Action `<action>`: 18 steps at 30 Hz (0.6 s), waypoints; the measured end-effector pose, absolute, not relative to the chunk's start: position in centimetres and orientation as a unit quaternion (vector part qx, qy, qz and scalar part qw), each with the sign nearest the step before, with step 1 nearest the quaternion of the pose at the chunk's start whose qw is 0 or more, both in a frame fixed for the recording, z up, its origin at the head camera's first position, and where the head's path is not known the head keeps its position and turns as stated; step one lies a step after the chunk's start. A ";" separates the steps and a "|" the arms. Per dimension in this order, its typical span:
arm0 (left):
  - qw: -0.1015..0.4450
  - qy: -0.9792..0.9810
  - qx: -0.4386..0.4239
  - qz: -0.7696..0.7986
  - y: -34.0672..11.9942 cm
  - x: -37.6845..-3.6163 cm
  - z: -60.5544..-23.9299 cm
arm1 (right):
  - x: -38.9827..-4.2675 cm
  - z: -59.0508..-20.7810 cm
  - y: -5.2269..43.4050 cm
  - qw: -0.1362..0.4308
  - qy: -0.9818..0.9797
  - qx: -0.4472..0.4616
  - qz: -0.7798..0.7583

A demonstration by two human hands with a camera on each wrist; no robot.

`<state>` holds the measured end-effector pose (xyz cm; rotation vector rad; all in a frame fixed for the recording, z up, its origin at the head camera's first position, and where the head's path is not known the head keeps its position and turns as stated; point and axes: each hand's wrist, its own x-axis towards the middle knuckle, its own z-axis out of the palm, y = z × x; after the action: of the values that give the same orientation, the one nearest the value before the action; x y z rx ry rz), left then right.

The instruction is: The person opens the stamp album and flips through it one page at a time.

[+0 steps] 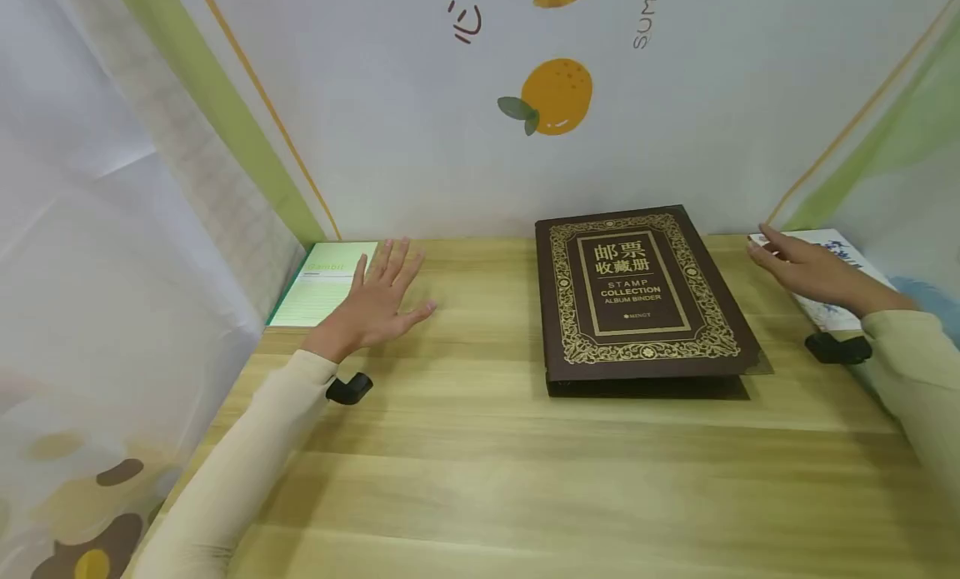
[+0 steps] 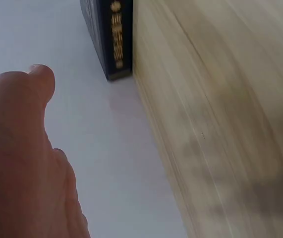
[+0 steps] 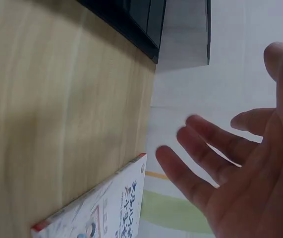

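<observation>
A dark brown stamp album binder (image 1: 615,287) with gold ornament lies on the table, its front cover lifted a little off the part below along the near edge. My left hand (image 1: 367,304) hovers with spread, straight fingers between the green notebook (image 1: 318,287) and the binder, holding nothing. In the left wrist view the binder's spine (image 2: 117,39) shows beyond that hand. Over a white book (image 1: 843,262) at the right, my right hand (image 1: 817,271) is raised with relaxed fingers and empty. The right wrist view shows its loosely bent fingers (image 3: 196,168) above the book.
The wooden table (image 1: 450,471) ends at a white cloth backdrop (image 1: 405,129) printed with oranges. Cloth also hangs along the left side (image 1: 82,296) and the right. The green notebook sits at the far left corner, the white book at the far right.
</observation>
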<state>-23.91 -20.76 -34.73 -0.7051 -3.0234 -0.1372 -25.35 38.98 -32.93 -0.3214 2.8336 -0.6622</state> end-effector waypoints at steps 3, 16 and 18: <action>0.011 -0.968 -0.247 -0.045 -19.3 -22.8 -34.9 | -26.7 -33.5 38.2 0.131 0.951 -0.123 -0.251; 0.034 -0.901 -0.425 -0.079 -6.8 -18.9 -34.7 | -30.3 -34.4 37.3 0.208 0.903 -0.138 -0.349; 0.021 -0.893 -0.446 -0.056 -5.2 -18.5 -34.7 | -30.5 -34.4 37.3 0.212 0.900 -0.136 -0.355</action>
<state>-18.50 -5.21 -34.70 -1.3812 -2.7688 -0.1739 -30.52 37.29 -34.41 -0.3783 2.5010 -0.9873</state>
